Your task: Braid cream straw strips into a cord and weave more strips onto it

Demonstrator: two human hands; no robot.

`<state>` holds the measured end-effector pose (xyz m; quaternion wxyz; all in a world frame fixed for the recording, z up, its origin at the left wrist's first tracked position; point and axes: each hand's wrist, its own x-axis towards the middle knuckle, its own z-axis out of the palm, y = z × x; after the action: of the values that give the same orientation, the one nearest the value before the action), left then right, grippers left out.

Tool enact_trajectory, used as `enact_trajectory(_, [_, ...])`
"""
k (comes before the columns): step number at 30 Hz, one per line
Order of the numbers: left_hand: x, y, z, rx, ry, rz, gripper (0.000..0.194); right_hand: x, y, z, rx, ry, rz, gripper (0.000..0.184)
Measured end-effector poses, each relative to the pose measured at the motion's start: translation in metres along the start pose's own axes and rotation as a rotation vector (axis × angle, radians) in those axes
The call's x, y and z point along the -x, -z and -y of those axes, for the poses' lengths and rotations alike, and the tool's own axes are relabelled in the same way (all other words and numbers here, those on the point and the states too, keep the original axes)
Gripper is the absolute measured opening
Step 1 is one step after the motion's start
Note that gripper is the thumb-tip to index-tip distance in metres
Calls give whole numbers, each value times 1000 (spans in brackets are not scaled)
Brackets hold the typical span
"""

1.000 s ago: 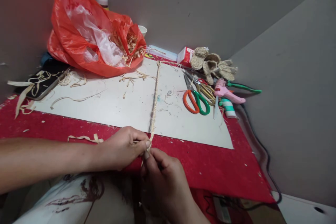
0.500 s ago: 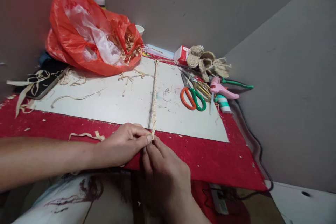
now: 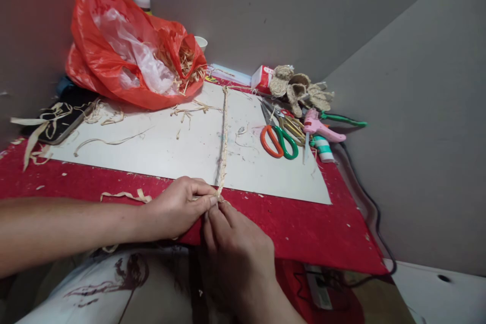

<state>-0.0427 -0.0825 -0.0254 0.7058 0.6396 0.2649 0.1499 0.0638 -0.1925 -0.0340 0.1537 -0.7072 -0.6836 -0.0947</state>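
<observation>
A thin braid of pale straw-like strands (image 3: pixel 224 147) runs down the white board (image 3: pixel 170 152) toward me. Its near end is pinched between the thumb and forefinger of my left hand (image 3: pixel 186 207), over the red cloth. Close against those fingertips, my right hand (image 3: pixel 239 248) is closed on the strands at the braid's lower end. The palm side of my right hand and most of the loose strand ends are hidden. One loose pale strip (image 3: pixel 127 195) lies on the red cloth beside my left wrist.
A red plastic bag (image 3: pixel 114 50) holding straw strands stands at the back left, near a dark phone (image 3: pixel 63 129). At the right lie scissors (image 3: pixel 281 142), a pink glue gun (image 3: pixel 322 128), woven pieces (image 3: pixel 299 88) and a black cable (image 3: pixel 364 197). Red cloth (image 3: pixel 304 228) covers the table.
My right hand has shifted upward, its fingertips meeting the left thumb at the braid's end. My left hand keeps its pinch. The view has turned slightly.
</observation>
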Motion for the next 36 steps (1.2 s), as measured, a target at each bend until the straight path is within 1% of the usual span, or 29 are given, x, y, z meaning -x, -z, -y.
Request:
enact_trajectory(2, [1, 0, -1, 75, 54, 12, 23, 1, 7, -1, -126, -24, 26, 24])
enact_trajectory(4, [2, 0, -3, 112, 96, 21, 25, 3, 19, -6, -333, -67, 79, 24])
enact_trajectory(5, [2, 1, -5, 109, 111, 18, 26, 4, 26, -10, -440, -113, 76, 23])
enact_trajectory(6, [3, 1, -6, 96, 126, 17, 26, 4, 33, -14, -530, -180, 46, 21])
enact_trajectory(8, [3, 3, -7, 83, 159, 32, 29, 4, 43, -21, -606, -367, -73, 17])
enact_trajectory(9, [2, 3, -7, 95, 176, 51, 30, 2, 44, -23, -626, -454, -110, 20])
enact_trajectory(10, [2, 3, -8, 119, 190, 75, 30, 0, 43, -24, -659, -515, -112, 29])
enact_trajectory(11, [1, 3, -7, 150, 194, 94, 30, -3, 39, -24, -705, -546, -76, 41])
enact_trajectory(13, [0, 3, -6, 208, 180, 113, 27, -9, 26, -21, -805, -532, 60, 61])
enact_trajectory(14, [-1, 2, -5, 229, 171, 120, 26, -12, 19, -20, -821, -517, 126, 66])
enact_trajectory(16, [-2, 2, -4, 256, 164, 140, 25, -16, 7, -16, -813, -495, 226, 70])
enact_trajectory(19, [-2, 3, -3, 256, 180, 162, 25, -20, 0, -14, -797, -492, 305, 69])
enact_trajectory(25, [-1, 7, -5, 124, 215, 160, 29, -21, 5, -20, -914, -463, 321, 64])
enact_trajectory(27, [0, 7, -3, 107, 229, 146, 31, -21, 6, -23, -885, -448, 328, 61])
enact_trajectory(30, [0, 8, -1, 78, 262, 114, 34, -21, 6, -27, -716, -374, 315, 53])
enact_trajectory(33, [0, 7, 1, 73, 279, 107, 33, -21, 5, -29, -506, -235, 250, 46])
enact_trajectory(36, [-1, 6, 2, 82, 276, 106, 34, -19, 4, -27, -342, -148, 246, 31])
